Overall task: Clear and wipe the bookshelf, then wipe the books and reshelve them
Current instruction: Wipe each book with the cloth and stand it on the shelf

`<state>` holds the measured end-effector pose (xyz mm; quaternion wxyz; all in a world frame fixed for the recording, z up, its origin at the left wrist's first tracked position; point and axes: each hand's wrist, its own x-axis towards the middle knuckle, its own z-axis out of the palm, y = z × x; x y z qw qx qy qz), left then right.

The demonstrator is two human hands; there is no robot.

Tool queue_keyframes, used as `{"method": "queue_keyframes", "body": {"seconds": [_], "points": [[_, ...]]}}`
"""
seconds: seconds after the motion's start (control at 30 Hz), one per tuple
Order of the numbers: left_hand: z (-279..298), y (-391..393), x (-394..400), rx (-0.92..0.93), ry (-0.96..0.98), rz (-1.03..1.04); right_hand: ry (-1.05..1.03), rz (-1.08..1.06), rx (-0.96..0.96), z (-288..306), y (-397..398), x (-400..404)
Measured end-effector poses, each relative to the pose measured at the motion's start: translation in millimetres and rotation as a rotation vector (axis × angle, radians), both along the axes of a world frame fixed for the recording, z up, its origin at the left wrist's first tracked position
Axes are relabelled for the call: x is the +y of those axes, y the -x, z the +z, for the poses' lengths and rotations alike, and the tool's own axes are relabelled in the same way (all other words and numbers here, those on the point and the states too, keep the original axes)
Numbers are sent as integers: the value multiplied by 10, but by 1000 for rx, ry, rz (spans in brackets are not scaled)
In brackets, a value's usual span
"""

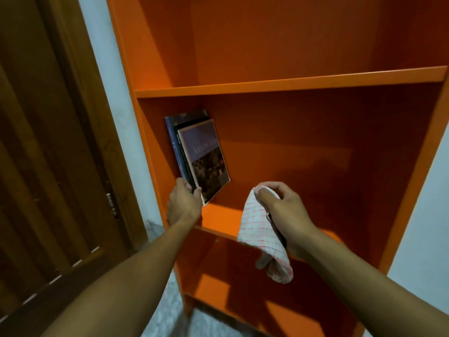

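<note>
An orange bookshelf point(289, 82) fills the view. On its middle shelf, against the left wall, stands a small stack of books point(204, 156), leaning slightly, the front one with a purple and dark cover. My left hand point(184, 203) grips the lower front corner of these books. My right hand point(284, 210) hovers over the front of the same shelf and holds a white cloth with thin red checks point(261, 235), which hangs down past the shelf edge.
A dark brown wooden door point(48, 154) stands to the left, with a strip of pale wall point(111, 93) between it and the shelf. The top shelf and lower compartments hold nothing visible. Speckled floor point(170, 310) shows below.
</note>
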<state>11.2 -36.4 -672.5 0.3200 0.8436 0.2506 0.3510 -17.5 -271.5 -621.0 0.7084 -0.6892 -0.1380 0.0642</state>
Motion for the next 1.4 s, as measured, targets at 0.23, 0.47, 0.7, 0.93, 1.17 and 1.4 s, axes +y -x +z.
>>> {"method": "queue_keyframes", "body": {"seconds": [0.23, 0.47, 0.7, 0.93, 1.17, 1.4], "points": [[-562, 1053, -36, -20, -177, -180, 179, 159, 167, -257, 670, -39], [-1757, 2114, -75, 386, 18, -326, 280, 228, 184, -683, 1246, -3], [-2997, 2910, -364, 803, 326, -366, 441, 323, 113, -972, 1549, 10], [-3695, 3297, -416, 1252, 35, -257, 447, 381, 127, -1124, 1527, 24], [-3676, 3308, -336, 1263, 44, -248, 426, 377, 140, -1178, 1493, 23], [-3709, 3373, -336, 1323, 135, -235, 440, 387, 125, -1175, 1474, -9]]}}
